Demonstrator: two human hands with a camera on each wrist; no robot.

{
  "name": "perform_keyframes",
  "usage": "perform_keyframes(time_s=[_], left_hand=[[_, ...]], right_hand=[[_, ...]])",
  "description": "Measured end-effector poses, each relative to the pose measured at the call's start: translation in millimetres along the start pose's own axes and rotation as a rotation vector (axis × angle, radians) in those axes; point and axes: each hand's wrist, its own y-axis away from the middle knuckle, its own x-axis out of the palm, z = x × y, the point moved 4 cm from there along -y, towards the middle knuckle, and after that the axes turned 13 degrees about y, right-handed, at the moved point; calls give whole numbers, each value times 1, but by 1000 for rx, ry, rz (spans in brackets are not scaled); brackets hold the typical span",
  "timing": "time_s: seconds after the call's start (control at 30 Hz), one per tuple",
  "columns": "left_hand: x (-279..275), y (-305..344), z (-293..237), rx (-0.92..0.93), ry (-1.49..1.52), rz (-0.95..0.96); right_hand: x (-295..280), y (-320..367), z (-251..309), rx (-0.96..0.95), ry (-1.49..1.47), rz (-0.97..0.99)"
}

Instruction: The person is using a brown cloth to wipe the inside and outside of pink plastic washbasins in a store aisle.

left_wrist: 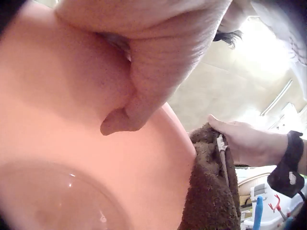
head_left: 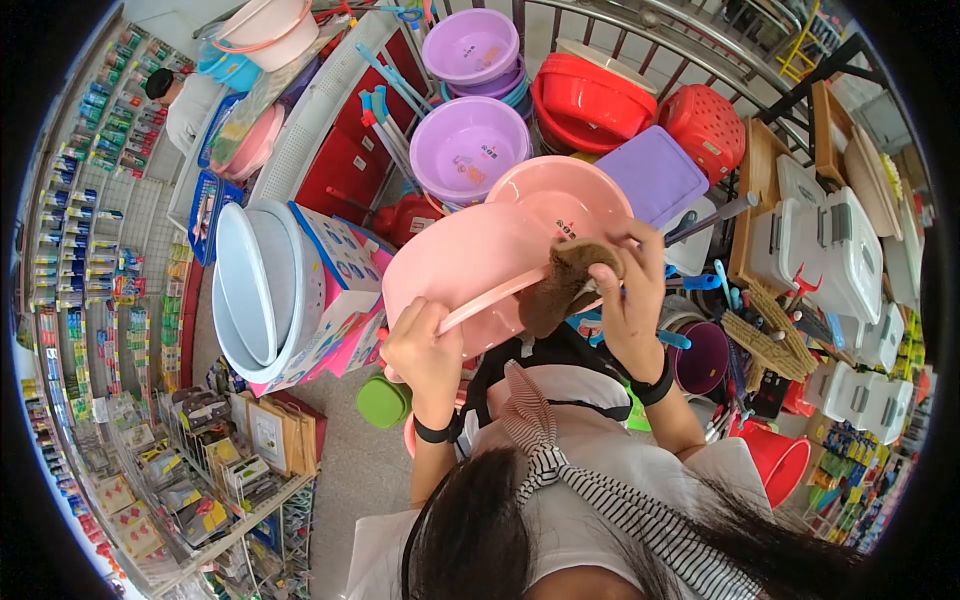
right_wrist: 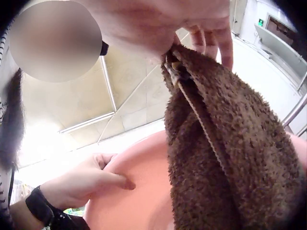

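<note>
My left hand [head_left: 424,352] grips the rim of a pink plastic basin [head_left: 445,255], which is tilted up on its side. In the left wrist view the thumb [left_wrist: 122,120] lies flat over the basin's inner wall. My right hand [head_left: 638,305] pinches a fuzzy brown cloth [right_wrist: 240,129] by its upper edge, where a seam and a pale tag show. The cloth hangs folded against the far side of the basin and covers part of its rim. Another pink basin [head_left: 570,185] lies just behind.
Purple basins [head_left: 470,150] and red basins [head_left: 590,100] are stacked ahead. Pale blue tubs [head_left: 255,290] on a box stand left, near shelves of small goods [head_left: 100,200]. Storage bins [head_left: 830,245] and brushes [head_left: 765,340] crowd the right. A green stool [head_left: 384,402] is on the floor.
</note>
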Motion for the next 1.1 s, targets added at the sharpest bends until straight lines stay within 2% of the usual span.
perform_keyframes(time_s=[0.07, 0.13, 0.2, 0.23, 0.27, 0.37, 0.5, 0.57, 0.6, 0.67, 0.77, 0.93, 1.03, 1.1], left_hand=[[-3, 1, 3, -27, -2, -20], [-6, 3, 6, -42, -14, -29], [-9, 5, 9, -55, -26, -38], [-11, 5, 11, -65, -47, -58], [-13, 5, 12, -75, -67, -77], [-16, 6, 14, -86, -86, -88], [-11, 5, 8, -41, -64, -26], [-6, 5, 2, 24, -75, 14], [-5, 5, -1, 24, -74, 17], [-2, 4, -6, 27, -83, 44], [2, 6, -6, 29, -118, 52], [2, 2, -9, 73, -102, 40], [1, -2, -11, 134, -122, 62], [-2, -4, -10, 161, -122, 91]], right_hand=[[-7, 1, -9, 61, -29, -23], [-10, -5, -10, 32, -27, -93], [-14, -8, -18, 220, 25, -137], [-16, -12, -20, 183, 34, -210], [-16, -11, -22, 182, 32, -212], [-20, -2, -31, 495, 10, -168], [-15, 1, -20, 486, 13, -130], [-7, 3, -9, 221, 86, -81], [-2, 9, -5, 279, 115, 153], [8, 9, 17, -32, -31, 111], [24, 19, 33, -235, -33, 141], [21, 16, 37, -232, -45, 249], [20, 12, 31, -270, -184, 403], [30, 13, 20, -310, -233, 419]])
